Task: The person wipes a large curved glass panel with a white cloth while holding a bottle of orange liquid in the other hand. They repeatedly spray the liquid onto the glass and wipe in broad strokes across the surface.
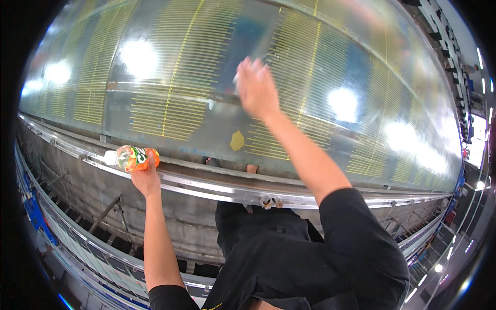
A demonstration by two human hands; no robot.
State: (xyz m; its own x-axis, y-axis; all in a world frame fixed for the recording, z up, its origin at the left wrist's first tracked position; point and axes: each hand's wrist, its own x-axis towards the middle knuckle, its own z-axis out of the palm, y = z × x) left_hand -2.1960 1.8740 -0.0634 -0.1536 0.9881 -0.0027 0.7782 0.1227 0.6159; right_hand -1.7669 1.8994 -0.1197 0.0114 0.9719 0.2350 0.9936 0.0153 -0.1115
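Observation:
My left hand (146, 176) grips an orange plastic bottle (132, 157) with a white cap, held on its side over the metal rail (206, 188) at the near edge of a big glossy panel. My right hand (257, 88) reaches far out over that panel (170, 98), which is grey-blue with rows of thin yellow lines. The hand is blurred and seems to press something small and pale against the surface; what it is cannot be made out. A yellow patch (237, 140) sits on the panel below my right forearm.
The panel reflects bright ceiling lights (138, 58). A steel frame with struts (103, 212) runs under the rail. Another framed panel (88, 253) lies lower left. Machinery and lamps line the right edge (473, 129).

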